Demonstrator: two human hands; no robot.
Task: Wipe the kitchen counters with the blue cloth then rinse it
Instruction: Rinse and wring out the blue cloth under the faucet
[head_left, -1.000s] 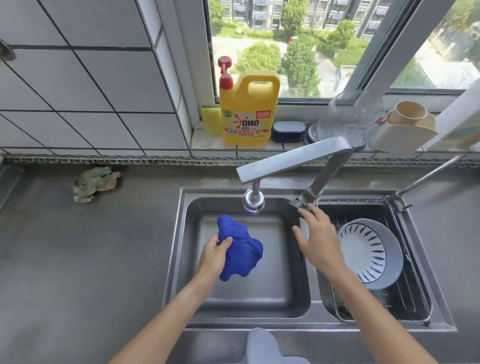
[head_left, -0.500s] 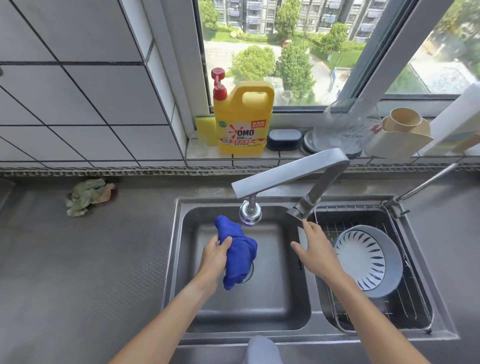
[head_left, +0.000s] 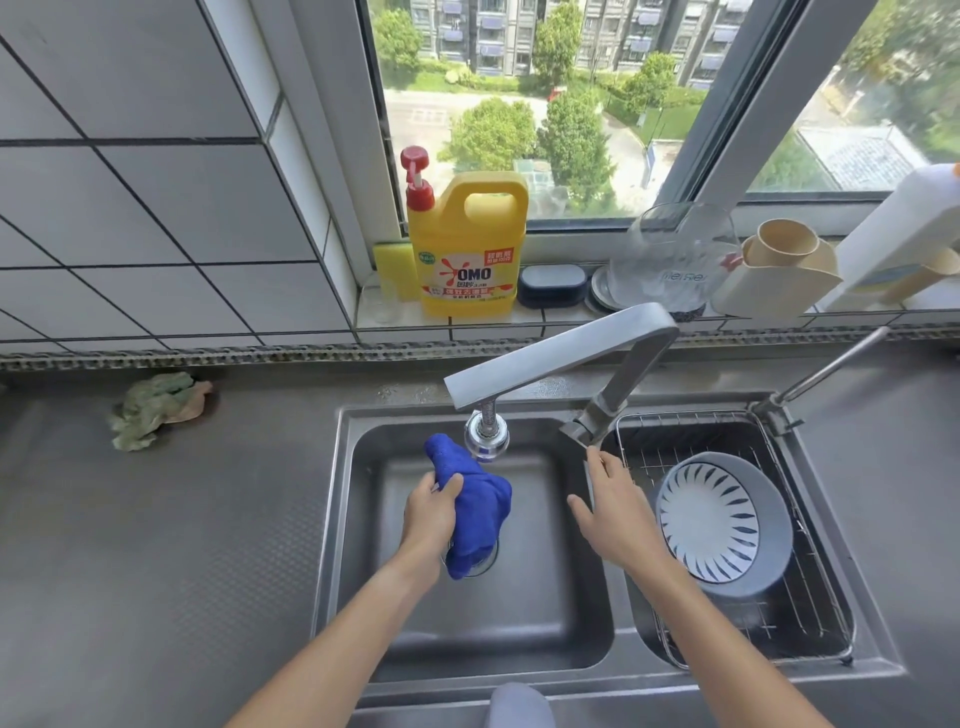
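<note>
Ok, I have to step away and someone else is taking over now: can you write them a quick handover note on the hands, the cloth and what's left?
Left hand: grip closed on the blue cloth, held over the left sink basin, just under the faucet head.
Right hand: open, fingers at the faucet handle, holding nothing.
No water stream is visible. The cloth is already at the sink, so the wiping appears finished, though the pictures cannot confirm it.
Left to do: turn on the water and rinse the cloth.
</note>
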